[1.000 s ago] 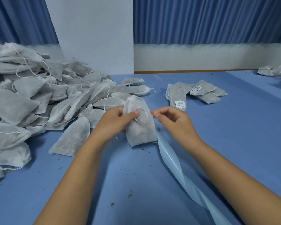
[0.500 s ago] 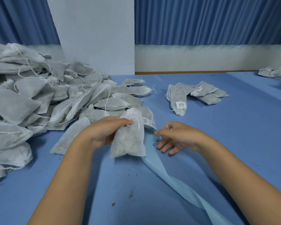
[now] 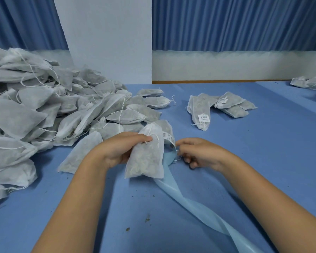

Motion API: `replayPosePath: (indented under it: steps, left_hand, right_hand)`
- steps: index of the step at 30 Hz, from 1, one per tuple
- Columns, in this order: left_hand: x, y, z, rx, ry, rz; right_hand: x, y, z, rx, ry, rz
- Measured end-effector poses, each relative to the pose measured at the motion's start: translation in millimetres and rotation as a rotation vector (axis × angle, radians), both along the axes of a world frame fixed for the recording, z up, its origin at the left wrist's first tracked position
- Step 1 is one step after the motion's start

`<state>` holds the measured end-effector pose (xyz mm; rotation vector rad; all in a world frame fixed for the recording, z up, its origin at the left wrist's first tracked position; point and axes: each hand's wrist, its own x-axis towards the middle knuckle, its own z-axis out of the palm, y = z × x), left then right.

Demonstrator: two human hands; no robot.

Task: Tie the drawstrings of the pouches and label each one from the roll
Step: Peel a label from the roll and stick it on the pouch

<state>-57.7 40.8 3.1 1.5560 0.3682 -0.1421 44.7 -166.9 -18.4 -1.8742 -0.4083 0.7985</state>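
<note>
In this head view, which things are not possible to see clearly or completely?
All in the head view:
The label strip is partly hidden behind the pouch that the left hand holds.
The right hand: its curled fingers hide whether it pinches a label.
The printed label on a far pouch is too small to read.
The pouch pile is cut off by the left edge.

I record the pouch [image 3: 146, 157] as white non-woven cloth, matt and slightly sheer. Its drawstring [image 3: 158, 141] is thin white cord, probably cotton. At the pouch's 1 o'clock the label [image 3: 169, 138] is white printed paper. The liner strip [image 3: 190, 203], running to 5 o'clock, is pale blue, smooth and glossy. The table cover [image 3: 254, 170] is blue and matt.
</note>
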Motion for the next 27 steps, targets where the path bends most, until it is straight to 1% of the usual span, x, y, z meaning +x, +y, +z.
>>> replayPosePath:
  steps: [4,8,13,16,18,21,24,27]
  left_hand:
    - [1,-2,-1,-0.075,-0.034,-0.013]
    - [3,-2,-2,-0.162,-0.088,-0.034]
    - [6,2,-4,-0.207,-0.121,-0.018]
    - [6,0,-5,-0.212,-0.104,-0.032]
    - [5,-1,-5,-0.228,-0.1,-0.026]
    - [5,0,-5,-0.256,-0.086,0.001]
    - [6,0,-6,-0.297,-0.077,0.005]
    - [6,0,-6,-0.363,-0.088,-0.003]
  right_hand:
    - [3,-3,0,0.037,0.003,0.005]
    - [2,-3,4,0.161,-0.026,-0.042]
    - [-4,2,4,0.212,-0.15,-0.066]
    - [-10,6,2,0.203,-0.226,0.007]
    - [-11,7,-1,0.142,-0.317,-0.013]
    - [-8,6,-5,0.02,-0.577,-0.17]
    - [-9,4,-4,0.111,-0.761,-0.169]
    - [-14,5,-3,0.144,-0.845,-0.099]
